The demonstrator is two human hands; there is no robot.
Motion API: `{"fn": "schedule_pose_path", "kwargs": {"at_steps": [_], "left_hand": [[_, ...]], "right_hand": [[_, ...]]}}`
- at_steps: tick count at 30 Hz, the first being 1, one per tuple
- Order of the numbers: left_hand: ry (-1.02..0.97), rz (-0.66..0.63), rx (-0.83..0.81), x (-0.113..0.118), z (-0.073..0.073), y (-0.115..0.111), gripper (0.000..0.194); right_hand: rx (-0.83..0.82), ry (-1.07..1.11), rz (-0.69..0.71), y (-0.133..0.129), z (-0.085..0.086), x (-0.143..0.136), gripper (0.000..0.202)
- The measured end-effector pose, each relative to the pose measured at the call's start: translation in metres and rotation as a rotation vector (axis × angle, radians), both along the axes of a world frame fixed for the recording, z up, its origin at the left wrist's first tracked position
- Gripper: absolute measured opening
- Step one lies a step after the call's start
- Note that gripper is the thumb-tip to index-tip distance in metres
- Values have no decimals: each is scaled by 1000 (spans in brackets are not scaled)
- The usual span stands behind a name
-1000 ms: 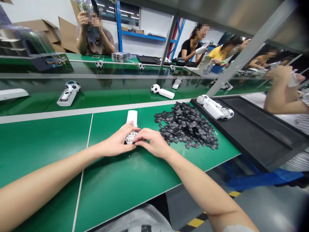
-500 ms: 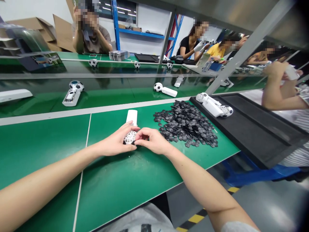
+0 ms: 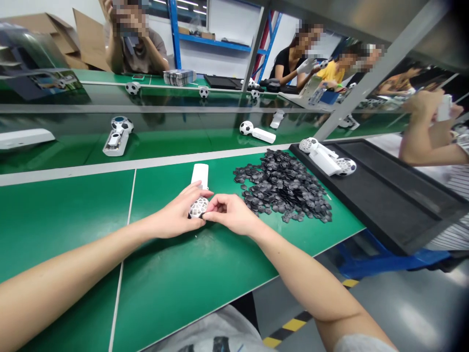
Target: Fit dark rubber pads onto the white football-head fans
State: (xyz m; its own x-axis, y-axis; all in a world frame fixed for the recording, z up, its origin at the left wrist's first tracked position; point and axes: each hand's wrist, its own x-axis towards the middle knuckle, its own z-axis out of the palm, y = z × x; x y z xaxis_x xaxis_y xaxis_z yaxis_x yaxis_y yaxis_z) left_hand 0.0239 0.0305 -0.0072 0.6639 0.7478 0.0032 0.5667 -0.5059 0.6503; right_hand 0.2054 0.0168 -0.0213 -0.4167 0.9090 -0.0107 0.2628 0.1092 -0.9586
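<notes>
my l hand [image 3: 174,215] clamps ball [image 3: 199,208], r hand [image 3: 234,214] pinched at its edge, contents unclear; poss. ball slip if l slackens.

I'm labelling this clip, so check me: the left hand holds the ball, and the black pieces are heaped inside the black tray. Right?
No: the head view shows the black pieces heaped on the green table, beside the tray. The left hand holds the ball.

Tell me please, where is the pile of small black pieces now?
In the head view, the pile of black pieces lies on the green table beyond the right hand, just left of the black tray.
</notes>
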Motion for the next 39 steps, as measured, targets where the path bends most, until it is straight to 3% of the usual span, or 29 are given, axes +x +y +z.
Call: {"fn": "schedule_pose_path", "kwargs": {"at_steps": [2,7,10,19,23,29,33,39], "left_hand": [[-1,6,25,0,-2,0,52],[-12,5,32,-1,-2,0,56],[-14,-6,17,-2,-1,0,57],[5,-18,-11,-1,2,1,55],[5,-14,-15,-1,3,1,54],[1,-17,-7,-2,4,0,54],[-6,-22,-8,-1,3,1,58],[-19,-2,-30,0,4,0,50]], "right_hand": [[64,-27,-6,-2,0,0,12],[496,-193,85,-9,8,0,4],[584,-226,137,-11,10,2,5],[584,-194,76,-4,10,14,17],[507,-228,45,-4,14,16,10],[553,-251,158,-3,10,13,12],[584,-222,132,-2,5,8,8],[343,-58,30,2,-1,3,9]]}}
